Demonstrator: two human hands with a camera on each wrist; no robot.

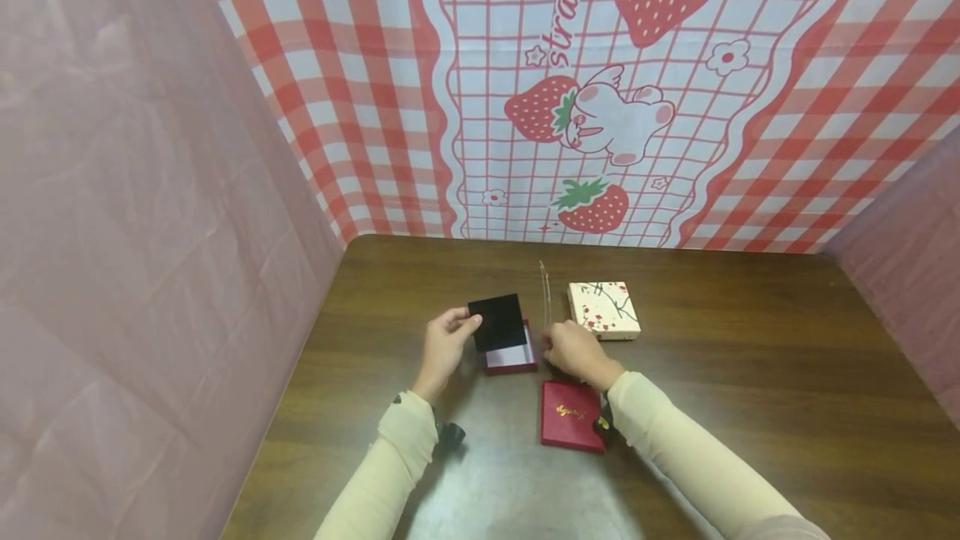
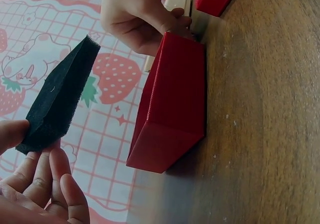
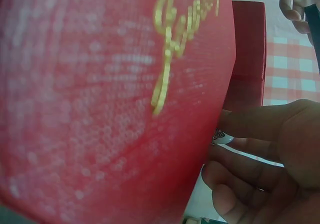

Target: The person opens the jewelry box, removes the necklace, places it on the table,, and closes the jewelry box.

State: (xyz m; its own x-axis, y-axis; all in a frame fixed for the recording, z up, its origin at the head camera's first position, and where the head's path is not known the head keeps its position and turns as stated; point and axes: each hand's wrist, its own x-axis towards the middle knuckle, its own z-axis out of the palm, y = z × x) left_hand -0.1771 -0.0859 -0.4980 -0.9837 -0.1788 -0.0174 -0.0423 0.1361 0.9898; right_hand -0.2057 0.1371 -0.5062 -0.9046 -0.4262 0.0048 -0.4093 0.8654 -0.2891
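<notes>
Pinching: my left hand [image 1: 444, 350] had the black pad [image 1: 498, 322] near one corner, thumb on one face and fingertips against the other, no wider apart than the pad was thick.
Black pad: it was tilted and lifted above the red box [image 1: 513, 370], a gap showing between them in the left wrist view; from overhead it covered the far part of the box.
Red box: it stood on the table [image 1: 750, 407] between my hands, uncovered, its pale inside showing.
Necklace strands: my right hand [image 1: 579, 351] was just right of the box, fingers curled and tips drawn together on the necklace [image 1: 547, 290], whose two thin strands stretched away from me; I could not tell whether they lay flat on the wood.
Ornate piece: a small, dark-patterned bit [image 3: 218, 134] showed at those fingertips, mostly hidden by them and the lid's edge.
Red lid: the red lid [image 1: 572, 415], gold script on its face, lay nearer to me, beside my right wrist.
Blossom box: the cream box [image 1: 603, 309], with red flowers and dark branches, sat just beyond my right hand; touching or apart, I could not tell.
Backdrop: a strawberry-printed cloth [image 1: 480, 90] hung behind the table.
</notes>
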